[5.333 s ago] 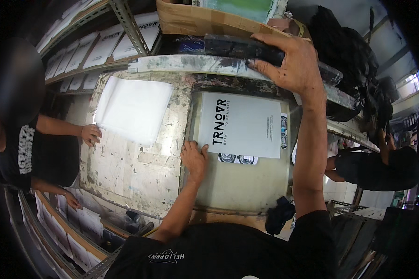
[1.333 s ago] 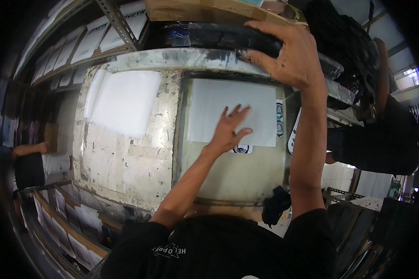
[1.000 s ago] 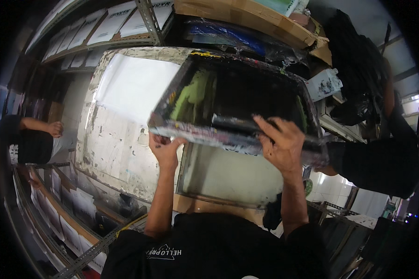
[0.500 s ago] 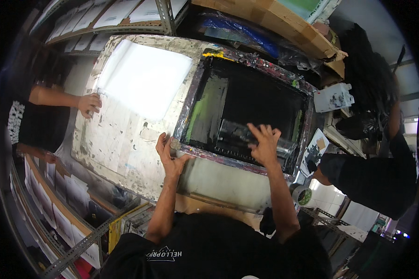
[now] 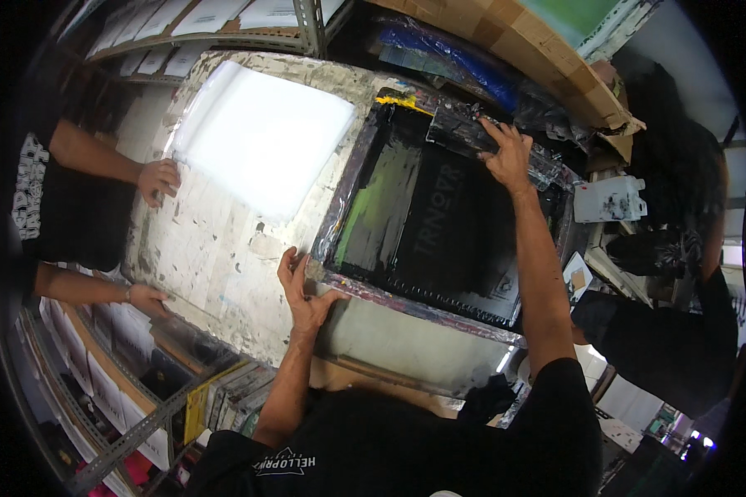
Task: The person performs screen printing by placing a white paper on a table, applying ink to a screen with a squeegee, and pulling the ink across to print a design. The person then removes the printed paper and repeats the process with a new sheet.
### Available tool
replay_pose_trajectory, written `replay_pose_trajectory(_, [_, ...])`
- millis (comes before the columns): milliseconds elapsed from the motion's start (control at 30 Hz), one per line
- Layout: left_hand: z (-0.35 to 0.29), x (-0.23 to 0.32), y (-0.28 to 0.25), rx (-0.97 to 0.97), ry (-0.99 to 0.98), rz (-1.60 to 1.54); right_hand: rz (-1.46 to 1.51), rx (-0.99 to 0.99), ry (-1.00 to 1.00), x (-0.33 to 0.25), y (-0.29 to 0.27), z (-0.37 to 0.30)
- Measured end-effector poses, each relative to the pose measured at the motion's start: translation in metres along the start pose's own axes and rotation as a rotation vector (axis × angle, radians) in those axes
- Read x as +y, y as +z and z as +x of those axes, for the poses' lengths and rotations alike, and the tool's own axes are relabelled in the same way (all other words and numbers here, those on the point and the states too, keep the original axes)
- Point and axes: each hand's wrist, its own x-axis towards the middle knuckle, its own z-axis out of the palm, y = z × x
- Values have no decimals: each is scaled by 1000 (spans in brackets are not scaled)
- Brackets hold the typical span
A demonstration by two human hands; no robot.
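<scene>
A screen printing frame point(image 5: 427, 309) with an ink-stained rim lies tilted on the worktable's right part. Its mesh point(image 5: 464, 224) is dark with black ink, and pale lettering shows in the middle; a green and grey strip runs down its left side. My left hand point(image 5: 305, 305) grips the near left corner, thumb along the near edge and fingers at the left side. At the frame's far end, my right hand point(image 5: 510, 157) is closed on a wide, black-smeared squeegee point(image 5: 456, 132). Left of the frame lies a white sheet point(image 5: 265, 137) on the stained tabletop point(image 5: 224, 273).
A co-worker's hand point(image 5: 156, 180) rests at the table's left edge, the other hand point(image 5: 147, 300) below it. Behind the frame are a cardboard box point(image 5: 539, 66) and blue plastic point(image 5: 439, 54). A white jug point(image 5: 609, 199) stands right. Another person point(image 5: 663, 340) is beyond.
My right hand has moved the squeegee from the near side of the mesh to the far end, baring the lettering. My left hand stays at the corner. The co-worker's lower hand has come to the table edge.
</scene>
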Motion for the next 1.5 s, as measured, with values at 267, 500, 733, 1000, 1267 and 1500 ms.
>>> replay_pose_trajectory(267, [1, -3, 3, 38, -21, -85, 37, 24, -23, -9, -9, -29])
replay_pose_trajectory(500, [3, 13, 2, 62, -173, -350, 20, -24, 72, -90, -50, -142])
replay_pose_trajectory(733, [36, 82, -7, 167, -65, -435, 110, 9, -61, -158, -157, -210])
replay_pose_trajectory(1000, [109, 151, 21, 249, 103, -604, -33, 237, -151, -141, -247, -129])
replay_pose_trajectory(1267, [24, 60, 104, -59, 177, 519, -1, 279, -167, -111, -287, -42])
replay_pose_trajectory(1500, [23, 45, 120, -98, 253, 437, 2, 312, -189, -102, -284, -37])
